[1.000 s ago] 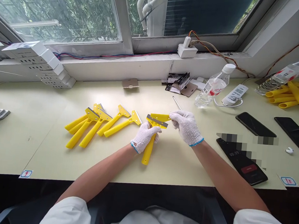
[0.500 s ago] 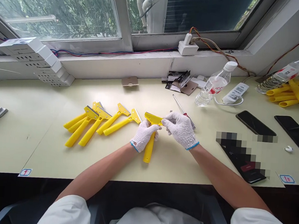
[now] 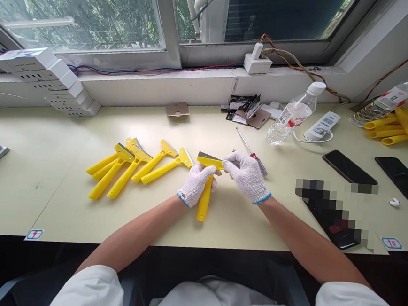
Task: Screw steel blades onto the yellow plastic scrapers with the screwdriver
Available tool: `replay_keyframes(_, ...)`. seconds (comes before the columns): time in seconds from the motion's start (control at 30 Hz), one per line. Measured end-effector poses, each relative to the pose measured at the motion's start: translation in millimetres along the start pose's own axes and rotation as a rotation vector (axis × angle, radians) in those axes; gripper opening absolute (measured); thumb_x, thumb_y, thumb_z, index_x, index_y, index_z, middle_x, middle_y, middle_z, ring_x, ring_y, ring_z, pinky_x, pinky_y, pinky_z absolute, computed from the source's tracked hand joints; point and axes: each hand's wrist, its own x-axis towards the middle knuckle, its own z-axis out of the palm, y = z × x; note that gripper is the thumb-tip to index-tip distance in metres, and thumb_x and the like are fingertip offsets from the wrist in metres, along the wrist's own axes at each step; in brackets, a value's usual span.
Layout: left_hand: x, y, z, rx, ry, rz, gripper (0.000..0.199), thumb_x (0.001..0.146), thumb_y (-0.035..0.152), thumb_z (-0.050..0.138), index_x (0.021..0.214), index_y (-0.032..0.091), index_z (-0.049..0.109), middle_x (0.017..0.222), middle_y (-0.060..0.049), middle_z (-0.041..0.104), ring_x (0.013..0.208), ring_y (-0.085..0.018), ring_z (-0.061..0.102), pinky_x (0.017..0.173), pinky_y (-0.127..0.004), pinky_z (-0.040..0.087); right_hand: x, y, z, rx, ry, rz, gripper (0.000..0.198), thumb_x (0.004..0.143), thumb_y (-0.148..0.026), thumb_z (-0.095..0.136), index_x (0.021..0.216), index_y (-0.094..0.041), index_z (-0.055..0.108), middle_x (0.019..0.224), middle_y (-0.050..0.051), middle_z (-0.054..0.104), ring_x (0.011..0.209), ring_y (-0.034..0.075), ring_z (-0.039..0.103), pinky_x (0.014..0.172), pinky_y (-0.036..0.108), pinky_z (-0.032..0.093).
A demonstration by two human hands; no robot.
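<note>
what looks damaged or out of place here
The left glove has a small hole near the wrist, which looks like wear; the right glove shows none. Nothing looks spilled.

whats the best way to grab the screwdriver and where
Probably by the handle, from above and the near right. The screwdriver lies on the table with its thin shaft pointing away and leftward, and the thicker handle at the near right, so that end should offer the fuller hold. The right hand is closest, but it is at the yellow scraper.
</note>
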Motion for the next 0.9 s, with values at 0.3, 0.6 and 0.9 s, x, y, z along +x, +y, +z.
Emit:
replay_keyframes(0.3, 0.3, -1.3, -0.4, 0.003, 0.006, -0.008, 0.044, 0.09, 0.054, 0.076, 0.112, 0.017, 0.067, 0.102, -0.008, 0.077, 0.049, -0.01, 0.058, 0.049, -0.029, 0.048, -3.2, -4.2, 2.8, -0.048, 0.01, 0.012, 0.02, 0.095, -0.04, 0.071, 0.089, -0.022, 0.073, 0.08, 0.004, 0.076, 0.074, 0.02, 0.07, 0.072, 0.034, 0.054)
replay_keyframes(0.6, 0.5, -2.3, -1.2, 0.005, 0.006, -0.008, 0.043, 0.093, 0.054, 0.074, 0.115, 0.016, 0.068, 0.102, -0.008, 0.077, 0.049, -0.01, 0.059, 0.048, -0.028, 0.047, -5.3, -6.8, 4.0, -0.041, 0.019, 0.028, 0.02, 0.096, -0.039, 0.069, 0.086, -0.022, 0.071, 0.076, 0.002, 0.073, 0.068, 0.019, 0.065, 0.069, 0.034, 0.05)
replay_keyframes(0.9, 1.2, -5.0, -1.9, 0.01, 0.026, -0.013, 0.032, 0.096, 0.05, 0.07, 0.098, 0.018, 0.066, 0.091, -0.004, 0.074, 0.05, -0.01, 0.058, 0.049, -0.028, 0.048, -6.2, -7.2, 4.0, -0.14, 0.024, -0.017, 0.014, 0.089, -0.035, 0.075, 0.081, -0.023, 0.075, 0.078, 0.003, 0.078, 0.072, 0.021, 0.07, 0.069, 0.032, 0.052)
